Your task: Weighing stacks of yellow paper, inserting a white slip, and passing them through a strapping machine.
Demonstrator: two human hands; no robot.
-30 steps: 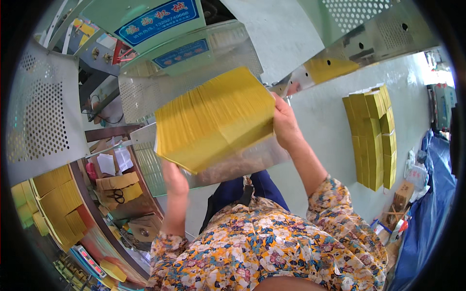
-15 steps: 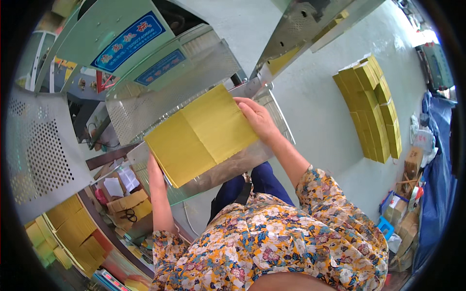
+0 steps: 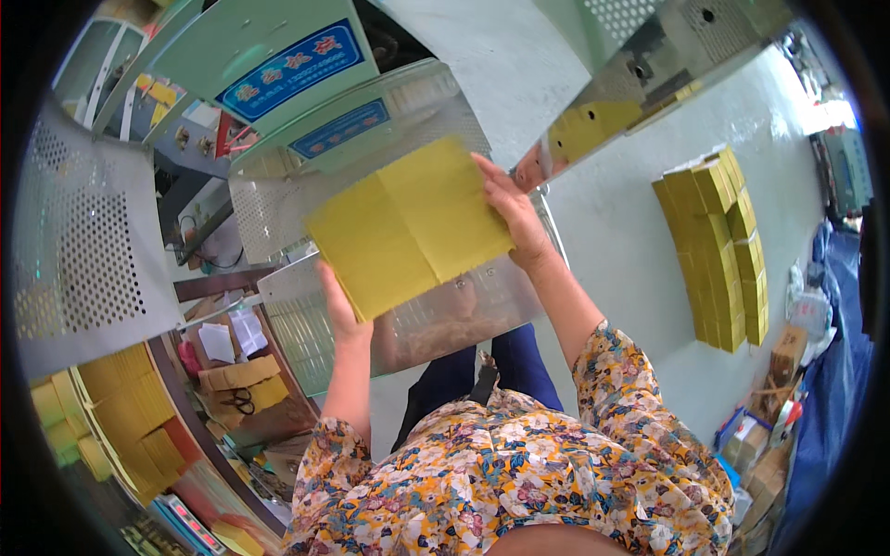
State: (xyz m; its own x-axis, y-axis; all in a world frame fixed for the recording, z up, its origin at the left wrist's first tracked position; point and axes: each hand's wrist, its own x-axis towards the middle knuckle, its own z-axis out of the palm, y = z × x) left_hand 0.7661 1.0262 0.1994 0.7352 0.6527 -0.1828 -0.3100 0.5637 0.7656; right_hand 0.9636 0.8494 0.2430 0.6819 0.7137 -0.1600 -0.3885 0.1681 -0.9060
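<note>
While both hands grip it, the stack sits over the tray:
Bench: pale grey-green flat bench [image 3: 640, 278], spreading right of the right hand and under the tray.
Machine: green metal machine with blue label plates [image 3: 278, 74], beyond both hands.
Tray: shiny perforated steel tray [image 3: 464, 315], directly beneath the hands.
Sheet stack: square stack of yellow paper sheets [image 3: 408, 227], held tilted between the hands, above the tray.
Far pile: rows of bundled yellow paper packs [image 3: 718, 250], well apart to the right of the right hand.
Left hand: left hand [image 3: 336, 301], fingers closed on the stack's lower-left edge.
Right hand: right hand [image 3: 512, 218], fingers pressed flat along the stack's right edge, thumb hidden.
</note>
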